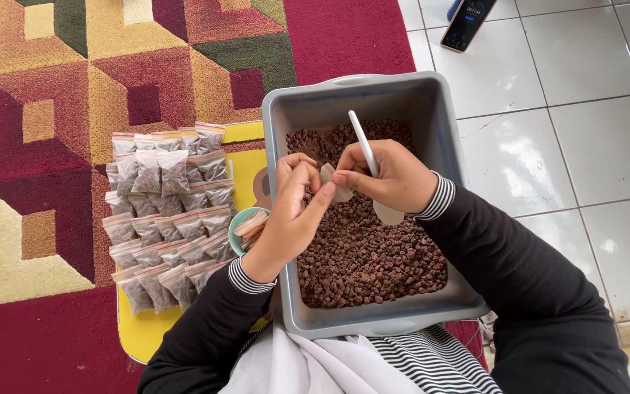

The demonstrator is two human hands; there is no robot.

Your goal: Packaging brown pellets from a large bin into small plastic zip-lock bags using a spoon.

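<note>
Clear plastic forms the small bag [335, 186], which is held above the grey tub [439, 124], over the middle of its contents. The bag looks flat and pale; whether anything is inside it cannot be told. The left hand [293, 211] pinches the bag's near edge, its fingers [313, 204] narrowed onto the plastic. The right hand [395, 179] meets the bag from the other side and also grips a white spoon [364, 149], fingers closed round the handle, which points up and away toward the tub's far wall. The spoon's bowl shows pale below the right hand, just above the contents.

The grey tub is rectangular, with rounded corners and a handle lip at each end. It holds small, rounded, dark brown pellets [373, 263], filling the floor of the tub and lying deeper toward the near wall.

Just left of the tub stands a small teal bowl [239, 222] holding a stack of empty clear bags with red seal strips. Further left, filled bags [165, 215] of the same brown material lie in overlapping rows on a yellow tray [140, 335]. The tray rests on a patterned rug [52, 109] of red, yellow and green. A phone [468, 22] lies well apart on the white floor tiles [592, 138].
</note>
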